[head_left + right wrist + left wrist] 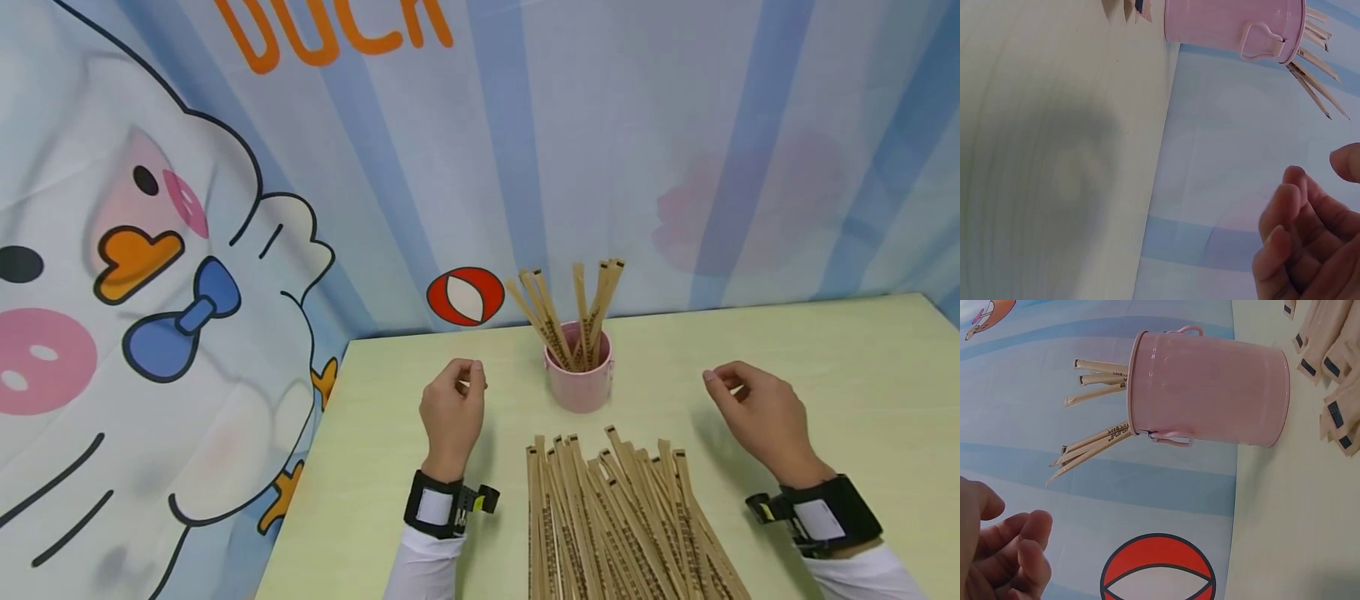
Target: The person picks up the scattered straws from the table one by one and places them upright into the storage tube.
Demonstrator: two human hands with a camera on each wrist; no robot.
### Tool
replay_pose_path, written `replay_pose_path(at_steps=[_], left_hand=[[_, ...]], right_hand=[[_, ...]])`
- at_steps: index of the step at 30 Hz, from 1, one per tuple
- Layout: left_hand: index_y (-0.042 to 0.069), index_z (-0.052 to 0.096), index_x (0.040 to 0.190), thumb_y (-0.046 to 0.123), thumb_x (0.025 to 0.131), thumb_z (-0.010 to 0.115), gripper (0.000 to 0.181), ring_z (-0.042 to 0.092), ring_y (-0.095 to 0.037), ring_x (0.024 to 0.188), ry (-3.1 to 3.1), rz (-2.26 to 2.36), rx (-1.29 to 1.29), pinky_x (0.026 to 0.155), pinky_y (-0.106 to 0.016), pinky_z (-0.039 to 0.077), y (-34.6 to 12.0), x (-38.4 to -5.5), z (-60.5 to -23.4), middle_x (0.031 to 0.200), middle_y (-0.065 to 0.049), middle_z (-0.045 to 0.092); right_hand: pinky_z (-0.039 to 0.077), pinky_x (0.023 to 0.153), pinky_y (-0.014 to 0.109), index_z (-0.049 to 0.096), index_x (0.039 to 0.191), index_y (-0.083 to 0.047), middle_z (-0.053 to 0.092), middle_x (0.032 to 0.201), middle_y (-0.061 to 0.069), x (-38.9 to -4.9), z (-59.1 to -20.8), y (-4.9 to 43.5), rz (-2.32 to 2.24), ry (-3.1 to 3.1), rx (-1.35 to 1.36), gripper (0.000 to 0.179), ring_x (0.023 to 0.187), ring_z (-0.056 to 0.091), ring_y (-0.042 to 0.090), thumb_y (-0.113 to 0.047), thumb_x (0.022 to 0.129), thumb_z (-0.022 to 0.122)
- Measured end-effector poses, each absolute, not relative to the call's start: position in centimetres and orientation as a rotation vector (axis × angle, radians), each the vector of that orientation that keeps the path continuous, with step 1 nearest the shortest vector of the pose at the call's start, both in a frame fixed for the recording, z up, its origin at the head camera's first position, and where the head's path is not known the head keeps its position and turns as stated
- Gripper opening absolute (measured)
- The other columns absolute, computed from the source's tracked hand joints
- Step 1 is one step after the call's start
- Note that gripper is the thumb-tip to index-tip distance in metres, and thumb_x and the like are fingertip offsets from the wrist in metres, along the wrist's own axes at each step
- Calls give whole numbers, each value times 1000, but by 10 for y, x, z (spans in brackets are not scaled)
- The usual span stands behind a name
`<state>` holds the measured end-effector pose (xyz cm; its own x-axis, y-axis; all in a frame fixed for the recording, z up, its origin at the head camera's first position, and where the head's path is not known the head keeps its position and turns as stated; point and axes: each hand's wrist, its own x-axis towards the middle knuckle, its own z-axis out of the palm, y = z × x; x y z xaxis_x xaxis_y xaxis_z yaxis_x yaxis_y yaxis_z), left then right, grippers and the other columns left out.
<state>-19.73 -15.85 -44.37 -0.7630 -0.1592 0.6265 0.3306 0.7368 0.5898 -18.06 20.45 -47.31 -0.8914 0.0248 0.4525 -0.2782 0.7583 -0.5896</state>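
Observation:
My left hand (453, 412) hovers over the table to the left of a pink bucket (581, 392). Its fingers are loosely curled, and in the left wrist view nothing lies between the thumb (986, 499) and the fingers. On the bucket's other side, farther off, my right hand (767, 417) is held above the table, also loosely bent and bare in the right wrist view. Several slim sticks in printed brown paper wrappers (546, 308) stand in the bucket, leaning into two bunches. A broad pile of the same wrapped sticks (622, 525) lies between my forearms.
The pale yellow-green table (862, 367) meets a blue striped cloth backdrop (600, 125) close behind the bucket. A printed duck (187, 350) covers the cloth at the left. Black straps with small cameras (437, 504) sit on both wrists.

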Motion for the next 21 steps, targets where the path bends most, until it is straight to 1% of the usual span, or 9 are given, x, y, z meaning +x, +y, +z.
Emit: replay_pose_path(at_steps=[4,7,9,12,16,21], left_hand=[[12,67,81,23,94,56,20,53,-9,54,-2259,-936,-125,50,-25,41,-159,-195,-443,66,2,65],[11,67,81,23,94,56,20,53,-10,54,-2263,-935,-112,50,-25,42,-160,-194,-442,66,2,66],[11,68,82,23,93,57,20,53,-10,55,-2267,-934,-101,50,-26,42,-161,-193,-443,66,2,66],[11,67,82,22,93,57,19,53,-10,55,-2272,-923,-92,50,-25,42,-162,-192,-443,66,2,66],[12,67,81,21,93,56,19,53,-9,54,-2268,-909,-98,49,-25,42,-164,-192,-444,65,3,65],[12,67,81,22,93,56,19,53,-8,54,-2265,-903,-104,49,-24,42,-165,-192,-444,65,3,65]], right_hand=[[40,49,31,66,100,-2,67,85,14,-178,-472,205,926,-2633,261,32,68,59,25,-32,95,55],[40,49,29,67,99,-3,67,83,10,-176,-473,206,914,-2773,330,32,64,58,19,-32,96,54],[38,49,28,67,95,-5,65,79,5,-174,-475,206,895,-2874,380,28,60,54,15,-30,95,55],[34,48,27,65,83,-10,58,67,-1,-171,-481,205,859,-3007,454,21,53,46,12,-27,93,58],[30,47,26,56,68,-15,47,57,-4,-166,-493,201,819,-3115,515,25,50,40,11,-28,89,62],[29,47,25,50,61,-17,42,55,-5,-162,-504,198,798,-3153,532,32,49,38,9,-30,86,65]])
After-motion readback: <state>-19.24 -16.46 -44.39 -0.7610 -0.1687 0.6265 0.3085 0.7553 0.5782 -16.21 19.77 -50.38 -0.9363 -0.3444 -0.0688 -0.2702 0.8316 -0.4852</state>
